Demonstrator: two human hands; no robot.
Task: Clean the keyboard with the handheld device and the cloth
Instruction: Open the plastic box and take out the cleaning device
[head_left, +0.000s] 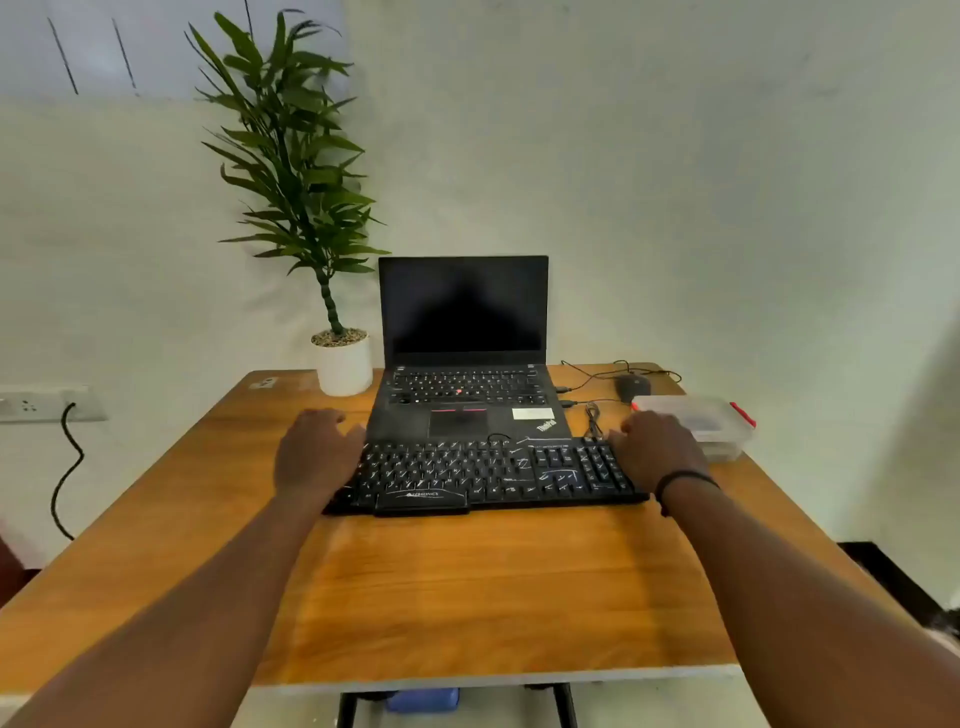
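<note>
A black keyboard (483, 475) with white scribble marks on its keys lies across the wooden table (467, 597), in front of an open laptop. My left hand (314, 452) rests on the keyboard's left end, fingers curled over its edge. At the right end my right hand (657, 449) grips the edge in the same way; a black band circles that wrist. No handheld device or cloth shows on the table.
An open black laptop (465, 374) stands just behind the keyboard. A potted plant (343, 364) is at the back left, a mouse (632, 387) with cables and a clear lidded box (701, 423) at the back right. A blue object (423, 699) sits under the table.
</note>
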